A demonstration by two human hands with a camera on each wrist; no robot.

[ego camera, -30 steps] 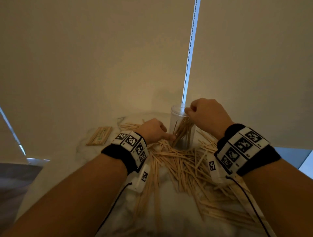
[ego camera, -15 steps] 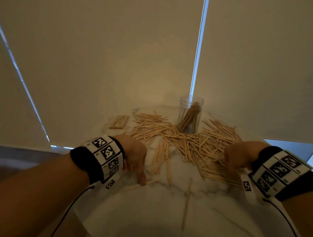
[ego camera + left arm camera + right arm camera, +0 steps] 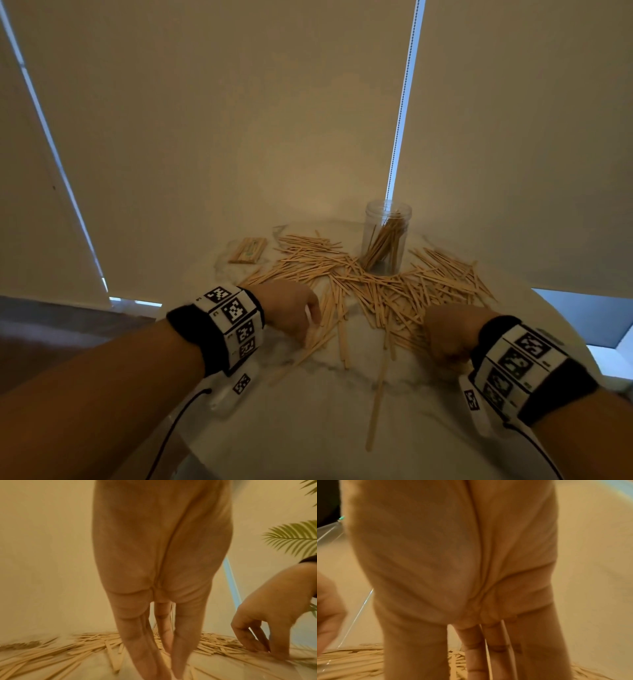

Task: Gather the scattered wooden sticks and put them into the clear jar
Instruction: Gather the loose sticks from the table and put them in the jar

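The clear jar [image 3: 387,236] stands upright at the back of the table, holding several wooden sticks that lean inside it. Many more sticks [image 3: 394,291] lie scattered in front of it and to both sides. My left hand [image 3: 308,337] is at the pile's near-left edge, its fingers [image 3: 137,649] straight and pointing down, with the tips on the table among loose sticks. My right hand [image 3: 445,356] is at the near-right edge, and its straight fingers [image 3: 476,655] reach down onto the sticks [image 3: 351,660]. The right hand [image 3: 257,628] also appears in the left wrist view, fingertips on the pile.
The white marble table [image 3: 308,428] is round, with its edge close on the left and right. A bound bundle of sticks [image 3: 248,250] lies at the back left. One loose stick [image 3: 376,407] lies alone toward me. Blinds hang right behind the jar.
Both hands have drawn back from the jar to the pile's near edge. In the last half second they came down onto the sticks, the left one a little further forward.
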